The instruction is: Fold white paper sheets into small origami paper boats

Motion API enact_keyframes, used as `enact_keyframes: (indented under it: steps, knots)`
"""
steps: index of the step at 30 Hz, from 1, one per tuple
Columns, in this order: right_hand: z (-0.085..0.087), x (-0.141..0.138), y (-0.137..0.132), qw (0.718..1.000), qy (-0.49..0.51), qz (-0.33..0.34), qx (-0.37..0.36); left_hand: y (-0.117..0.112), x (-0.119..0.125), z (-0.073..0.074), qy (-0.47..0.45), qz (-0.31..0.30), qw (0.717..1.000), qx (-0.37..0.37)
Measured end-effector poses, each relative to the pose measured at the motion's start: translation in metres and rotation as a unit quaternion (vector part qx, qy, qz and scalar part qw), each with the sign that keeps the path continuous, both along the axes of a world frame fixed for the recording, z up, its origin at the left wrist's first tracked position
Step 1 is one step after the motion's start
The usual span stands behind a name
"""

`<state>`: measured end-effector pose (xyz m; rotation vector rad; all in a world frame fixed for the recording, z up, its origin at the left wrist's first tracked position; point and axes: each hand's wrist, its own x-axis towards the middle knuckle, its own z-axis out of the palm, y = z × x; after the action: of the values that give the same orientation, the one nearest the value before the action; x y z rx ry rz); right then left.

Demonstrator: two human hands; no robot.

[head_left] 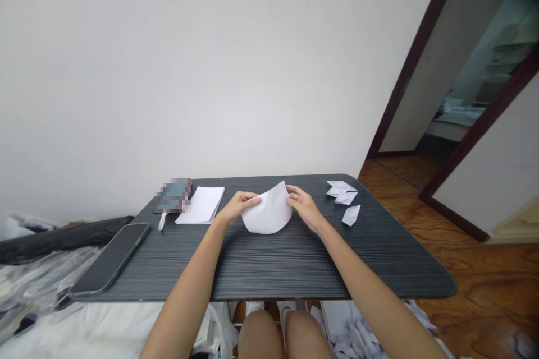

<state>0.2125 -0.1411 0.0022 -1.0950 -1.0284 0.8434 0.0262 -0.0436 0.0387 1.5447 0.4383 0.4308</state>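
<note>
A white sheet of paper (269,213) curves upward between my two hands over the middle of the dark table. My left hand (239,205) pinches its left edge, thumb on top. At the upper right edge, my right hand (304,206) holds the paper between thumb and fingers. To the left lies a stack of white paper (201,205). Several folded paper pieces (342,190) rest at the right of the table, with a single folded piece (351,215) a little nearer to me.
A phone (110,258) lies at the table's left edge. Behind it are a blurred-out object (173,195) and a small white item (162,221). The dark table (278,269) stands against a white wall. Folded papers (357,339) are heaped below, at the right.
</note>
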Motion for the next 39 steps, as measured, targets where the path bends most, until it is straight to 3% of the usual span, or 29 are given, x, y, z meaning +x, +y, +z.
enact_keyframes:
  steps: [5, 9, 12, 15, 20, 24, 30, 39]
  knots:
    - [0.013, 0.002, -0.010, 0.987, 0.144, 0.063, -0.024, 0.002, -0.001, 0.001, -0.027, 0.007, 0.999, -0.032]
    - [0.020, 0.007, -0.016, 0.987, 0.128, 0.084, -0.046, -0.007, 0.001, 0.007, -0.057, -0.058, 0.996, -0.032]
    - [0.018, 0.007, -0.015, 0.985, 0.115, 0.106, -0.075, -0.014, 0.004, 0.009, -0.027, -0.129, 0.991, -0.013]
    - [0.013, 0.005, -0.012, 0.982, 0.122, 0.098, -0.103, -0.017, 0.007, 0.006, 0.022, -0.155, 0.987, 0.030]
    - [0.008, 0.006, -0.009, 0.976, 0.148, 0.082, -0.141, -0.010, 0.008, -0.002, 0.024, -0.090, 0.993, 0.071]
    - [0.004, 0.005, -0.006, 0.968, 0.178, 0.107, -0.139, -0.005, 0.011, -0.007, 0.031, -0.036, 0.994, 0.102]
    - [0.001, 0.000, -0.001, 0.966, 0.167, 0.151, -0.130, 0.003, 0.013, -0.008, -0.019, 0.101, 0.988, 0.113]
    - [0.015, -0.005, -0.009, 0.994, 0.046, 0.078, 0.053, 0.007, 0.017, -0.019, 0.010, 0.148, 0.989, -0.015]
